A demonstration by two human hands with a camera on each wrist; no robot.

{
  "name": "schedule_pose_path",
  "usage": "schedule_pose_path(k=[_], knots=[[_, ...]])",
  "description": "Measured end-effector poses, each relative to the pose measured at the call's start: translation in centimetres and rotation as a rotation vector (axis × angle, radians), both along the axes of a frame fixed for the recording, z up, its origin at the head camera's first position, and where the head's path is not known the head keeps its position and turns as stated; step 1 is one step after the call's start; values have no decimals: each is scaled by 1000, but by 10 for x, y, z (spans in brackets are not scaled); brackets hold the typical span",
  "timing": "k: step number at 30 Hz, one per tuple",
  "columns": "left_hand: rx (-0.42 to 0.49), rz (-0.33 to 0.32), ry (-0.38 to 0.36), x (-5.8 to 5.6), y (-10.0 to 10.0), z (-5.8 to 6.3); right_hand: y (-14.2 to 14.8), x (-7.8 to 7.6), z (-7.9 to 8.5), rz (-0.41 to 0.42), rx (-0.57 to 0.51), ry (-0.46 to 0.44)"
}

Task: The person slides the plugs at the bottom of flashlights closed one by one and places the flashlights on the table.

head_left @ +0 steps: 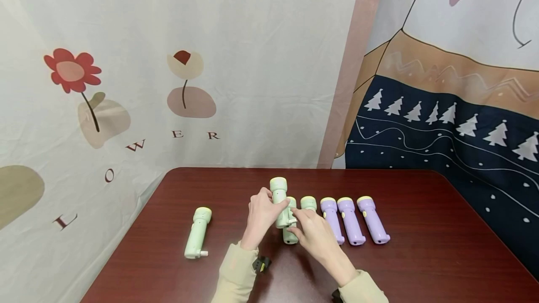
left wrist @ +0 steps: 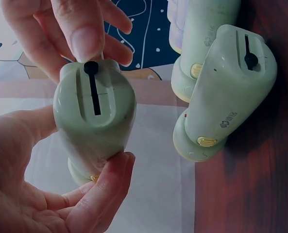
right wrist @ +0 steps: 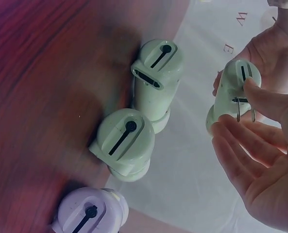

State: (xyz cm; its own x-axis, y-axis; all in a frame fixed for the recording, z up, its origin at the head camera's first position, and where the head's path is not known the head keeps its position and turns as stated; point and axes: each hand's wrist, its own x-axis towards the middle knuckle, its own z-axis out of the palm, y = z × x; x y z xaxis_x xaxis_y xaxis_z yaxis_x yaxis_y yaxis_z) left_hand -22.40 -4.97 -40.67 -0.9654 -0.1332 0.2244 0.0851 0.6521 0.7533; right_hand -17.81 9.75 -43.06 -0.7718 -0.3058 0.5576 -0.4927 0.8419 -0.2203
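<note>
A light green flashlight (head_left: 279, 195) is held up over the table, lens end away from me. My left hand (head_left: 262, 214) grips its body between thumb and fingers. At its tail end two metal plug prongs stick out in the right wrist view, and my right hand (head_left: 313, 233) has its thumb on the black slider knob (left wrist: 91, 67) there, with fingers curled at the side. Behind the held one lies another green flashlight (head_left: 290, 238); a further green flashlight (head_left: 309, 202) is partly hidden by the right hand.
Three purple flashlights (head_left: 351, 223) lie in a row to the right, the nearest partly covered by my right hand. Apart on the left is a green flashlight (head_left: 197, 235) with its plug out sideways. The dark red table (head_left: 160, 214) ends at a printed curtain (head_left: 261, 60).
</note>
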Motion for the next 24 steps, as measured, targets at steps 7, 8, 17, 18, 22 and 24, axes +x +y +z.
schedule_pose_path(k=[7,8,17,18,22,24], knots=[[6,-18,17,1,1,-1,-2,1,0,-3,25,36],[10,-18,22,2,1,0,-2,1,0,-2,26,39],[14,-17,38,4,4,2,-1,0,-2,14,18,74],[11,-19,34,3,4,2,-1,0,-2,14,16,76],[-1,-21,17,2,4,2,0,1,-2,13,9,83],[-5,-23,20,2,4,2,-1,1,-2,13,6,87]])
